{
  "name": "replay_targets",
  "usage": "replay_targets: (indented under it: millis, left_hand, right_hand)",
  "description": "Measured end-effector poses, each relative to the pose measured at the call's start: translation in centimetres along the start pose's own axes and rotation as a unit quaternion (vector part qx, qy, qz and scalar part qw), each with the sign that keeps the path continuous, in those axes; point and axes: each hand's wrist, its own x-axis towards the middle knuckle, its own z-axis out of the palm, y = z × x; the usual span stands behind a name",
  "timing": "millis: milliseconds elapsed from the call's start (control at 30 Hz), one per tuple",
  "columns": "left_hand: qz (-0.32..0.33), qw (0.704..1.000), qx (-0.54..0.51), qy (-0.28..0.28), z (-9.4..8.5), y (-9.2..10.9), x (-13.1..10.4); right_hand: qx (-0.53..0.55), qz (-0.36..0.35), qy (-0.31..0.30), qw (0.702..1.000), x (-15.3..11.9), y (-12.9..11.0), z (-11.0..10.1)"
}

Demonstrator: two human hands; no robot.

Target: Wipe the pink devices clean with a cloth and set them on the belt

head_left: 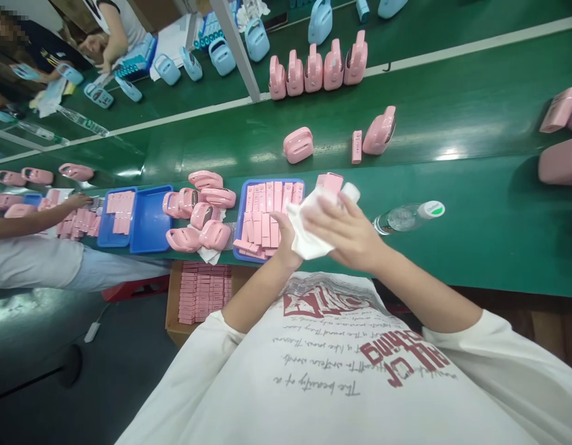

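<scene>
My left hand (286, 238) and my right hand (348, 232) are together over the near edge of the green belt. Between them sits a white cloth (308, 232), wrapped around a pink part (331, 182) whose top pokes out above my fingers. The right hand lies over the cloth with fingers spread; the left hand grips from below, mostly hidden. Just left of my hands stands a blue tray (243, 213) filled with several flat pink pieces.
A clear water bottle (406, 216) lies right of my hands. Pink shells (200, 216) are piled beside two more blue trays (149, 219). A co-worker's arm (35, 216) reaches in at the left. Pink units (313, 68) and blue units (221, 55) stand further back.
</scene>
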Motion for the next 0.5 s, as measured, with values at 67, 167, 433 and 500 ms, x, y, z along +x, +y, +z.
replay_targets:
  millis: [67, 167, 433, 500]
  left_hand:
    - [-0.002, 1.0, -0.003, -0.018, 0.0, 0.7, -0.5]
    - [-0.013, 0.999, -0.021, -0.04, -0.1, 1.6, -1.6]
    - [-0.029, 0.994, -0.028, -0.102, -2.2, 3.4, -3.0]
    - [-0.043, 0.994, -0.052, -0.091, -2.8, 4.0, -3.4]
  right_hand:
    - [0.062, 0.17, 0.104, 0.978, -0.3, 0.8, -0.2]
    - [0.151, 0.394, 0.261, 0.868, -0.4, 2.8, -0.9]
    - [0.46, 0.455, 0.268, 0.714, 1.8, 0.2, 1.2]
    - [0.477, 0.43, 0.256, 0.722, 2.6, -1.8, 2.3]
